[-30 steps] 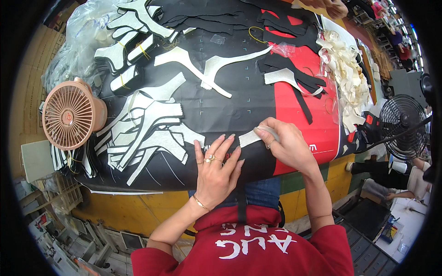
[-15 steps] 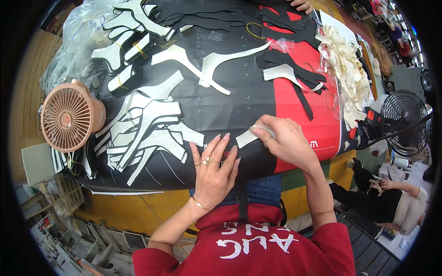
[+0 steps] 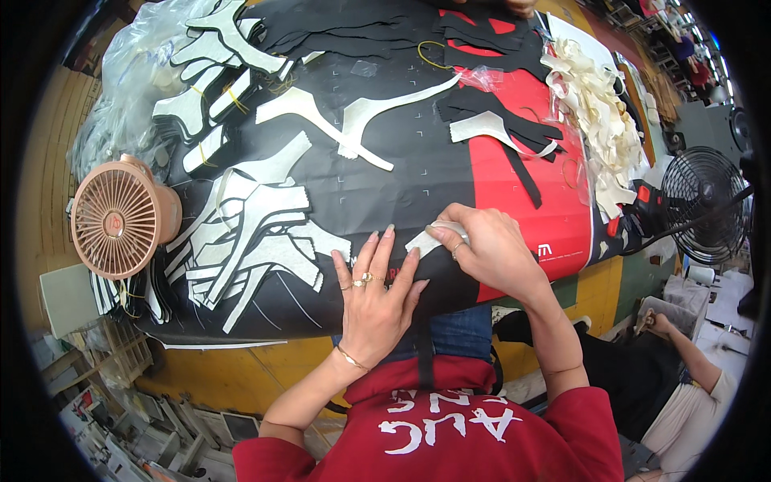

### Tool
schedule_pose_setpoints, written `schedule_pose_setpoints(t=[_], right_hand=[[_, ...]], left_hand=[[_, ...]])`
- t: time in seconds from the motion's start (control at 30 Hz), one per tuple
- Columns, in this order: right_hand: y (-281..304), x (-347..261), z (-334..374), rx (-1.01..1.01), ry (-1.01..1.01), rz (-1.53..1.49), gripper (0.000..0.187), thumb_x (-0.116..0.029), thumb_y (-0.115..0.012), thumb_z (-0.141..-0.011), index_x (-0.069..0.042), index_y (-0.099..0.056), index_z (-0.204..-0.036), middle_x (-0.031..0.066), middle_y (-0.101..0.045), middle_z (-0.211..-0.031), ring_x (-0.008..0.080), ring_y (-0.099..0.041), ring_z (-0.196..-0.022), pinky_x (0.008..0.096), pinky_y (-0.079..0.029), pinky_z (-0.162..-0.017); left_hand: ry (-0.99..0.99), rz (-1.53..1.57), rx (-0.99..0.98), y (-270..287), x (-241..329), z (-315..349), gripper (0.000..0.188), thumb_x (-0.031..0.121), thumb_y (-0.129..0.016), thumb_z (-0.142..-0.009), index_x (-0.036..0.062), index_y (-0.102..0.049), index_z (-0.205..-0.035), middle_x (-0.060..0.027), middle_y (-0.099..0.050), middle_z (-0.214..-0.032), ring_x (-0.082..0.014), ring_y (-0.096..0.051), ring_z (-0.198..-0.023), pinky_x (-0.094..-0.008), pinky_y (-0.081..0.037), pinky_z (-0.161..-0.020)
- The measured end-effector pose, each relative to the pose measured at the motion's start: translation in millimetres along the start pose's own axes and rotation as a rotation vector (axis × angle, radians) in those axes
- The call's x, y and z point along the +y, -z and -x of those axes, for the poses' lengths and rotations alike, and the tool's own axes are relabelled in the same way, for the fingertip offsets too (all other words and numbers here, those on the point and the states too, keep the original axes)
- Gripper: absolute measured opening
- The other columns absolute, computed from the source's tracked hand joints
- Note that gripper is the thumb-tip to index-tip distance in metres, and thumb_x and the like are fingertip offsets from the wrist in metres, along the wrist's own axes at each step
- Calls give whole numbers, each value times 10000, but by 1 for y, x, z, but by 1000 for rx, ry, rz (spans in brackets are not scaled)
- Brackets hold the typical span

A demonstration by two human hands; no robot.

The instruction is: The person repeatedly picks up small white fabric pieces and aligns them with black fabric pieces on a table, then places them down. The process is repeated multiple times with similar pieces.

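Note:
My right hand (image 3: 496, 251) pinches a small white fabric piece (image 3: 421, 240) between thumb and fingers, low over the black covering of the table. Part of that piece is hidden under the fingers. Beside it, my left hand (image 3: 373, 296) rests with fingers spread on the covering, one fingertip at the piece's left end. Left of this hand lies a loose pile of curved white cut pieces with dark edges (image 3: 265, 210). Farther off, two white curved pieces (image 3: 317, 128) lie across each other, and another white piece (image 3: 482, 126) rests on black cut pieces (image 3: 514, 120).
A pink fan (image 3: 120, 221) stands at the left edge, near tied bundles of white pieces (image 3: 183, 112) and a clear plastic bag (image 3: 120, 88). Cream scraps (image 3: 594, 112) heap at the right, beside a black fan (image 3: 707, 201). Another person's hand (image 3: 522, 6) shows at the far edge.
The view has shifted slightly. My right hand still pinches the white piece, now slightly nearer my left fingertips. The far person's hand has moved toward the top edge; a person at right has moved.

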State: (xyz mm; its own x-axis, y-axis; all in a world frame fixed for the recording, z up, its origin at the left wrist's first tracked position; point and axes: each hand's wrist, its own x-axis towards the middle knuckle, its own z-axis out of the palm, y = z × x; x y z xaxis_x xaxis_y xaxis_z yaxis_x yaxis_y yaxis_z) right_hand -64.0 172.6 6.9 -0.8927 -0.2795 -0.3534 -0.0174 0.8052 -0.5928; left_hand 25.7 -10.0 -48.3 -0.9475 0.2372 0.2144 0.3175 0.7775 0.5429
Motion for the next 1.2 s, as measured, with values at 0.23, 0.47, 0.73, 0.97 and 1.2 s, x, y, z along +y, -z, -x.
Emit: schedule_pose_setpoints(t=[0.23,0.47,0.73,0.97,1.2], right_hand=[[4,9,14,157,-16,-196,309,-182,-659,-945,-37,-540,-1191,135,-691,-764,377,-687,-756,468,-490,-679],[-5,17,16,240,-45,-250,325,-121,-668,-925,-37,-499,-1189,99,-653,-716,347,-667,-688,459,-469,-619],[-10,16,15,308,-4,-142,350,-115,-682,-908,-49,-487,-1191,96,-632,-684,304,-639,-623,429,-459,-585],[-11,16,20,347,-23,-12,321,-206,-648,-937,-74,-494,-1186,155,-666,-691,374,-681,-674,472,-499,-633],[10,44,68,391,-118,-181,387,-164,-734,-900,-45,-525,-1203,75,-649,-689,242,-673,-620,354,-472,-571]], left_hand=[[13,-51,-37,1,3,-3,401,214,-746,-868,129,-670,-1252,-171,-471,-1482,-357,-434,-1377,-641,-112,-1184],[22,-83,-62,5,7,-6,371,195,-754,-860,125,-694,-1220,-152,-478,-1482,-349,-416,-1396,-635,-70,-1195],[-30,-107,-86,13,14,-20,504,240,-752,-861,56,-614,-1309,-173,-459,-1508,-358,-379,-1436,-626,-32,-1197],[-111,128,-377,-15,22,-40,1021,234,-743,-867,-46,-56,-1568,-261,-219,-1617,-435,-260,-1486,-568,-171,-1204],[-128,-2,-309,-20,23,-37,919,420,-671,-899,-23,-215,-1563,-222,-260,-1616,-394,-286,-1484,-557,-239,-1184]])
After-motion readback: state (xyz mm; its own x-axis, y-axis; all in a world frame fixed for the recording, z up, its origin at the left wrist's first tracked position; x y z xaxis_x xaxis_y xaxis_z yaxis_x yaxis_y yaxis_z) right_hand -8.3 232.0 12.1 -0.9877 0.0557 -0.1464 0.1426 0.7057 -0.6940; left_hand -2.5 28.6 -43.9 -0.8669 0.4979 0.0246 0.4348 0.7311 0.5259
